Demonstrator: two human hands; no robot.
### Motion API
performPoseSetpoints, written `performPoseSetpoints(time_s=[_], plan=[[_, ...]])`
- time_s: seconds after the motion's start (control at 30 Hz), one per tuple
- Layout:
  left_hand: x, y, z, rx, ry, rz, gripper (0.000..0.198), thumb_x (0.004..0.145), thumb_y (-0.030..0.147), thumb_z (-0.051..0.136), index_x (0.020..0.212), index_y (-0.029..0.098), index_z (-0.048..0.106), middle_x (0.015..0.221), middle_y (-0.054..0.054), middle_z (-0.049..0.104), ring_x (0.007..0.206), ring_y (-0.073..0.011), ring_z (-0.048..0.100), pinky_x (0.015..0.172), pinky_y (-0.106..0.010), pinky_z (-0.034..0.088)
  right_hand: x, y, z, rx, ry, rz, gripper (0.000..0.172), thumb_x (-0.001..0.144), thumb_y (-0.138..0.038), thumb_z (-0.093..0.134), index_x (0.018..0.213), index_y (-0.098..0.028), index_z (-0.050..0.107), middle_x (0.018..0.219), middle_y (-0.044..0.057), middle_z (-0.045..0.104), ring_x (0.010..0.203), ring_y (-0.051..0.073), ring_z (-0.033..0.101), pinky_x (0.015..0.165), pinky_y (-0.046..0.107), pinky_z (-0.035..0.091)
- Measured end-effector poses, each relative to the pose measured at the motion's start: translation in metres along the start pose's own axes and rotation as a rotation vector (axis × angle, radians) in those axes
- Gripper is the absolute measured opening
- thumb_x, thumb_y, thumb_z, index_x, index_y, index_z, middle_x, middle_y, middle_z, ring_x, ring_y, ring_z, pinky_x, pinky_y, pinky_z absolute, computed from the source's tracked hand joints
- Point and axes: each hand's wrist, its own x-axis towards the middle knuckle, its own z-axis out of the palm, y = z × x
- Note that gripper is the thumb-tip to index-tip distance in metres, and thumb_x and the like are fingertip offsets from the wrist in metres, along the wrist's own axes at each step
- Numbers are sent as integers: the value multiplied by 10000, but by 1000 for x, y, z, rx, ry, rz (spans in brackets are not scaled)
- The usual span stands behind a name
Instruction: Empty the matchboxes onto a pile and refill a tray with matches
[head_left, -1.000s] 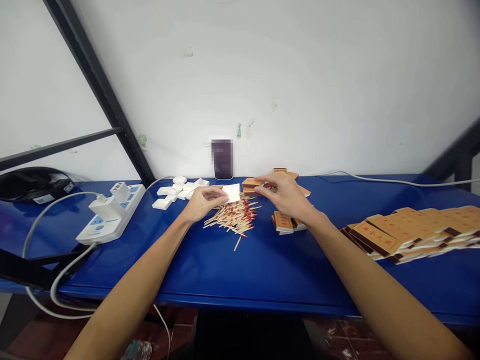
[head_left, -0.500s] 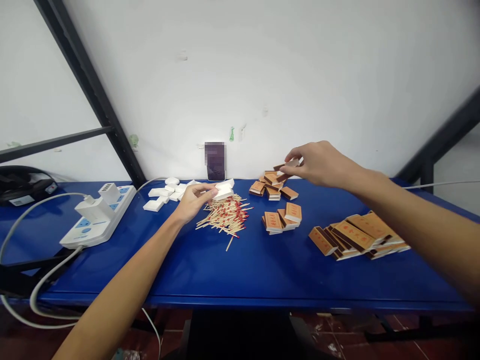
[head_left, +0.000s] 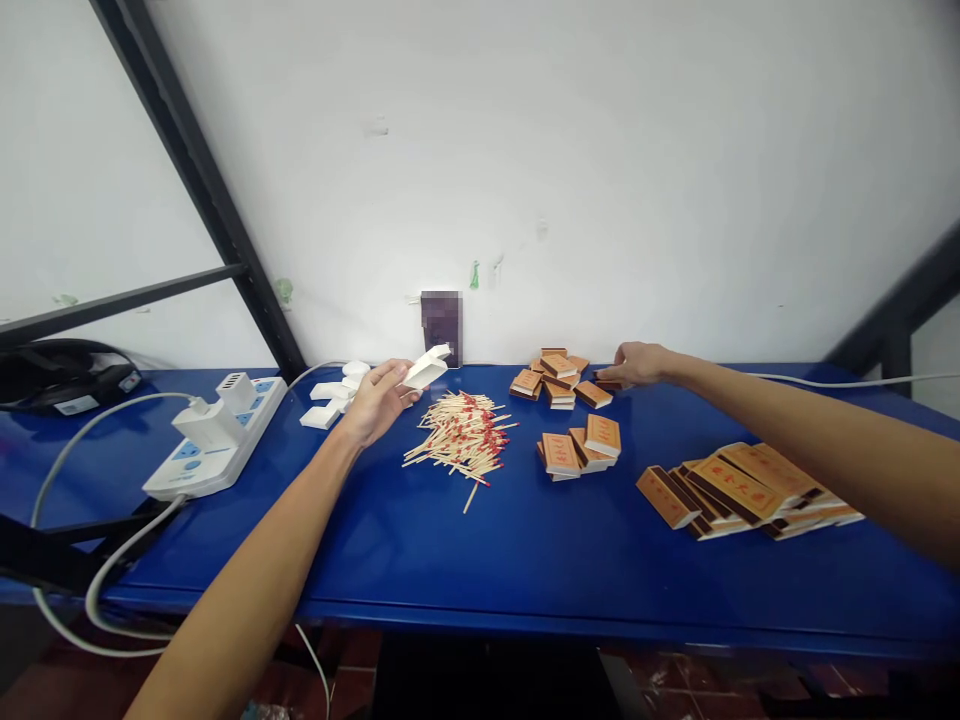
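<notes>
My left hand point(head_left: 377, 398) is raised a little over the blue table point(head_left: 480, 560), fingers closed on a white inner matchbox tray point(head_left: 427, 367) tilted upward. Just right of it lies a loose pile of red-tipped matches point(head_left: 461, 445). My right hand point(head_left: 637, 363) reaches to the back of the table and rests, fingers curled, on a brown matchbox sleeve point(head_left: 609, 382) at the right edge of a small heap of sleeves point(head_left: 555, 377). Whether it grips that sleeve I cannot make out.
More white trays point(head_left: 330, 395) lie behind my left hand. A second small stack of brown boxes point(head_left: 581, 450) sits mid-table, and a fanned row of larger boxes point(head_left: 742, 490) at right. A white power strip point(head_left: 217, 440) with cables occupies the left; a dark phone point(head_left: 441, 328) leans on the wall.
My right hand came down from above the rear heap to the table at its right edge. My left hand lifted the white tray up off the match pile.
</notes>
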Motion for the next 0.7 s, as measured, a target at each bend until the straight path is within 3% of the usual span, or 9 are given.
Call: performPoseSetpoints(time_s=[0.13,0.2,0.27,0.33,0.43,0.57,0.63,0.7], plan=[[3,7,-16,61,13,14,406,617,477,858,795,181,645,780,-8,664,727,-144,644,652,-248,497,-14,0,-8,-39,109,-72,494,876,-462,532,1163,-71,627,1079,238,674,942,329,655,744,394,489],[6,9,-24,215,75,73,400,635,500,831,793,184,642,789,-12,662,739,-158,642,675,-270,505,-30,-4,-16,-55,166,-140,481,888,-443,498,1207,-97,595,1183,239,628,1037,332,622,806,408,473],[7,9,-33,532,165,170,368,705,519,762,816,185,652,835,-33,679,765,-179,641,705,-292,507,-52,-13,-21,-51,199,-254,406,912,-450,442,1117,-157,634,1140,179,649,1053,305,613,838,400,458],[8,7,-41,944,238,279,319,800,497,655,871,186,663,911,-60,698,779,-199,636,731,-315,498,-78,-25,-22,-30,240,-441,379,937,-433,368,961,-194,661,993,129,682,952,284,634,800,403,456],[6,1,-49,1305,236,357,254,846,401,572,970,197,660,1026,-80,697,825,-233,621,825,-363,470,-114,-41,-14,-58,217,-613,375,934,-442,374,973,-225,677,1054,122,686,857,267,648,712,390,460],[4,-4,-52,1400,179,346,208,847,346,540,951,196,639,1019,-101,673,944,-280,594,937,-413,426,-136,-45,4,-150,212,-674,462,835,-488,542,1208,-245,663,1246,188,629,1046,383,622,815,506,467],[4,-5,-54,1438,183,329,180,855,331,517,910,196,622,1005,-107,660,987,-292,580,956,-433,416,-135,-44,10,-143,173,-652,500,799,-449,588,1255,-251,640,1245,194,627,1106,404,601,834,522,471],[4,-6,-55,1468,201,306,156,856,312,509,885,197,610,1033,-108,648,1030,-297,567,975,-452,408,-129,-42,13,-117,80,-616,476,795,-374,583,1254,-259,633,1169,174,658,1031,367,644,795,486,495]])
